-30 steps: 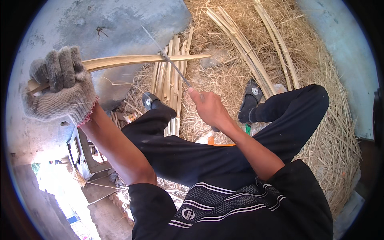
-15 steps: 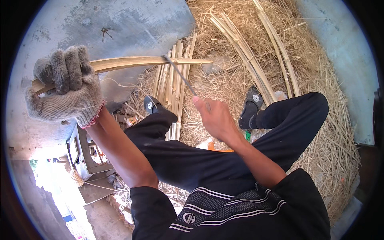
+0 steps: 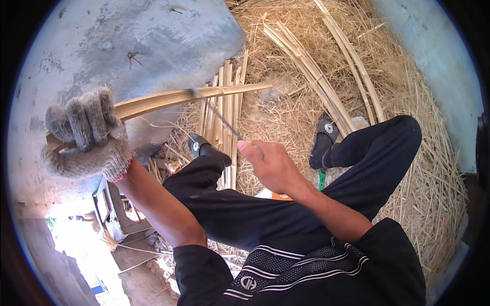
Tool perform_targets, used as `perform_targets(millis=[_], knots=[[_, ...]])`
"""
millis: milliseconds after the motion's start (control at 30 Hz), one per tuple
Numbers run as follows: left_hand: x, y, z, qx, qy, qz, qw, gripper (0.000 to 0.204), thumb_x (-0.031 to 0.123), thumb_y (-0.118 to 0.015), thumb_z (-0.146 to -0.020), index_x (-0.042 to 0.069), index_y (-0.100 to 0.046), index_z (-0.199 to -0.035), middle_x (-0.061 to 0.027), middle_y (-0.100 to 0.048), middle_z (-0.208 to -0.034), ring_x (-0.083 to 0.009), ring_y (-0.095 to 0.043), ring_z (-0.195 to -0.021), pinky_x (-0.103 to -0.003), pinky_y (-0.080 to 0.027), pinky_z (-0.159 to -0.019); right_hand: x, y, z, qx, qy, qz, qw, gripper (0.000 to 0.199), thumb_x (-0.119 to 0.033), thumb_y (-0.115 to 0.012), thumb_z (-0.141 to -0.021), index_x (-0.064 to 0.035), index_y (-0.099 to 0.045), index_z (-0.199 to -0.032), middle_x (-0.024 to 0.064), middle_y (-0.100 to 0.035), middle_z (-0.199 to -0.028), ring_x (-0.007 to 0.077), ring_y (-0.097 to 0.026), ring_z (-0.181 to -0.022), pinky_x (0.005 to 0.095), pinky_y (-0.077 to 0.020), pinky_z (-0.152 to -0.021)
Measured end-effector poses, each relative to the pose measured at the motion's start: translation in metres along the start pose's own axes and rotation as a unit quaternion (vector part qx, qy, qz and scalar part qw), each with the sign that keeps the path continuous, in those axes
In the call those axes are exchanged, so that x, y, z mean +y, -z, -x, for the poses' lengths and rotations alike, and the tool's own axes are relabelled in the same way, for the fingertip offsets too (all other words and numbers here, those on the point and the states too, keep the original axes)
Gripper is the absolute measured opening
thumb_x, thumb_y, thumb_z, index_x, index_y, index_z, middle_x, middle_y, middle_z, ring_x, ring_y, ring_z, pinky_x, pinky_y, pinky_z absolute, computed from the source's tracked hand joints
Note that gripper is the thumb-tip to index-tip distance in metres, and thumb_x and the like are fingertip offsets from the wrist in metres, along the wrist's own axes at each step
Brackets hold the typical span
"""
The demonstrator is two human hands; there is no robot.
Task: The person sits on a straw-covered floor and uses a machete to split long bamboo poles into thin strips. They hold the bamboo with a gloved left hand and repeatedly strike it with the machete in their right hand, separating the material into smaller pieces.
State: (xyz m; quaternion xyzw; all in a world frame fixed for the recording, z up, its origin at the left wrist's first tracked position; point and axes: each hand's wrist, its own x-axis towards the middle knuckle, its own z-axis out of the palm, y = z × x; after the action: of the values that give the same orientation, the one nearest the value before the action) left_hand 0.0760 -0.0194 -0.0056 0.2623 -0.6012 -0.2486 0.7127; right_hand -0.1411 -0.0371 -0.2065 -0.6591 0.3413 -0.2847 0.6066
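My left hand [image 3: 88, 135], in a grey knitted glove with a red-edged cuff, is closed around one end of a long, pale split bamboo strip [image 3: 158, 101]. The strip reaches out to the right, bowed slightly, its thin tip free over the straw. In my bare right hand [image 3: 275, 167] is the handle of a knife, seen nearly edge-on. Its narrow dark blade [image 3: 220, 117] slants up and left to the strip's middle, where the two meet or overlap. Whether the edge bites into the bamboo I cannot tell; beyond there the blade is blurred.
A bundle of split bamboo strips [image 3: 236, 117] lies by my left foot [image 3: 198, 145]. More strips [image 3: 311, 71] lie beyond my right foot [image 3: 324, 140], over loose straw shavings [image 3: 434, 204]. A grey-blue wall [image 3: 153, 30] rises at the left; a wooden frame [image 3: 122, 204] stands low on the left.
The knife has shifted left along the bamboo strip, closer to my gloved hand. My left hand and the strip sit a little lower in view. Both grips are unchanged.
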Motion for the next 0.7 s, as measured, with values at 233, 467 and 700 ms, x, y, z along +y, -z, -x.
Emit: perform_targets(millis=[233,467,700], knots=[[0.005,0.000,0.003,-0.052,0.017,0.032,0.998,0.033,0.040,-0.059,-0.080,0.023,-0.040,-0.059,0.0085,-0.044,-0.043,-0.0055,-0.040,-0.034,-0.021,-0.037,-0.040,0.096,0.008,-0.034,0.049,-0.288,0.034,0.956,0.062,-0.051,-0.048,-0.096,0.0064,-0.061,-0.075,0.0160,-0.055,-0.057,0.0260,-0.057,-0.053,0.0435,-0.0467,-0.056],[0.005,-0.004,-0.007,-0.120,0.046,0.088,0.988,0.035,0.042,-0.056,-0.084,0.022,-0.039,-0.060,0.0071,-0.043,-0.042,-0.0070,-0.039,-0.034,-0.023,-0.038,-0.040,0.160,0.019,-0.022,0.131,-0.326,0.035,0.935,0.065,-0.055,-0.048,-0.095,0.0007,-0.056,-0.062,0.0121,-0.056,-0.055,0.0220,-0.056,-0.044,0.0415,-0.0475,-0.049],[0.021,-0.020,-0.020,0.160,-0.025,-0.044,0.986,0.017,0.024,-0.044,-0.079,0.014,-0.047,-0.066,0.0034,-0.029,-0.050,-0.0090,-0.022,-0.039,-0.025,-0.023,-0.033,0.129,0.018,-0.012,0.068,-0.202,0.171,0.962,0.058,-0.045,-0.046,-0.095,0.0067,-0.067,-0.081,0.0315,-0.064,-0.078,0.0452,-0.065,-0.080,0.0502,-0.0489,-0.078]])
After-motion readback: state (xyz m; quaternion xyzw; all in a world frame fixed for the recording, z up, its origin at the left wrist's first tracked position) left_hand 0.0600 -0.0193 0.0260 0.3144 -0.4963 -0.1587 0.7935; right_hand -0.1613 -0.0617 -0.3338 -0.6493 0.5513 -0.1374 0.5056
